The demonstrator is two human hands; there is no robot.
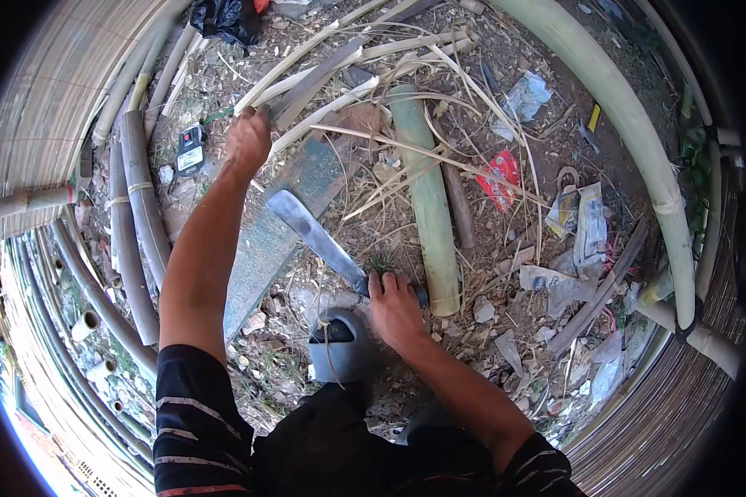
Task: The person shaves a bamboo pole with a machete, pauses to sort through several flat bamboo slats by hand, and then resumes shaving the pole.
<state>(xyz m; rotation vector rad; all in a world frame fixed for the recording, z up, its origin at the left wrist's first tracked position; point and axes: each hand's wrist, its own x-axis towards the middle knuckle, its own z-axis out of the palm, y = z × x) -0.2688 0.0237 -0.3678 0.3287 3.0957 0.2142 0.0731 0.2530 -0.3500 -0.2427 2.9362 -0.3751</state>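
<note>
My right hand [399,313] is closed round the dark handle of a machete [311,229], low over the littered ground. Its broad blade points up and left, its tip over a worn wooden board [261,257]. Stretched out at the upper left, my left hand [249,139] has its fingers curled at the near end of a dark split bamboo strip [323,76]; its fingertips are partly hidden. Paler split strips [327,114] lie beside that one. A thick green bamboo piece [427,207] rests to the right of the machete, with thin slivers [439,157] across it.
A long bamboo pole [617,83] curves along the right side. Grey bamboo lengths [141,199] lie at the left. A black-and-yellow device [191,151], a red wrapper [499,180] and plastic scraps [588,219] litter the ground. A grey shoe [340,348] is just below the machete.
</note>
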